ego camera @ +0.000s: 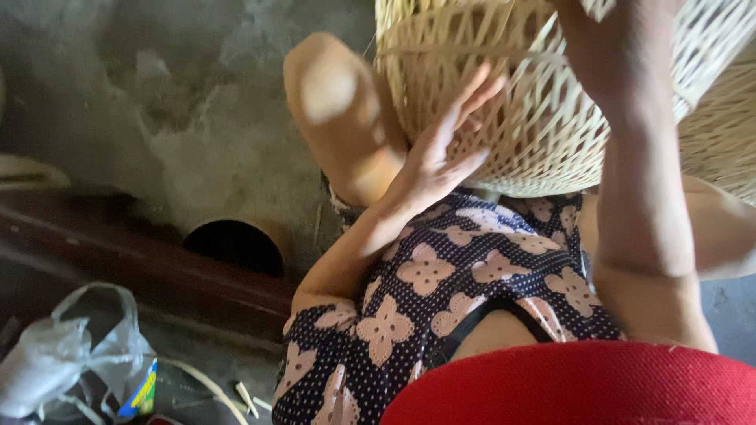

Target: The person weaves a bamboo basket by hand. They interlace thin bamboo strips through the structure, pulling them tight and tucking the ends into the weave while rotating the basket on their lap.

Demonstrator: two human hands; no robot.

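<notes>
A pale woven bamboo basket [543, 118] with an open lattice weave rests on my lap at the upper right. My left hand [441, 157] lies flat against its left side with the fingers spread, gripping nothing. My right forearm rises in front of the basket to the top edge of the view. There my right hand [587, 20] is mostly cut off, so its grip is hidden. My bare knee [339, 94] sticks out just left of the basket. I wear a dark dotted dress with pink flowers [441, 291].
Grey concrete floor [157, 102] fills the left. A dark wooden beam [142, 267] crosses it beside a round dark opening [236, 245]. A clear plastic bag [71, 354] and loose bamboo strips [209, 384] lie at the lower left. A red fabric edge [583, 389] crosses the bottom.
</notes>
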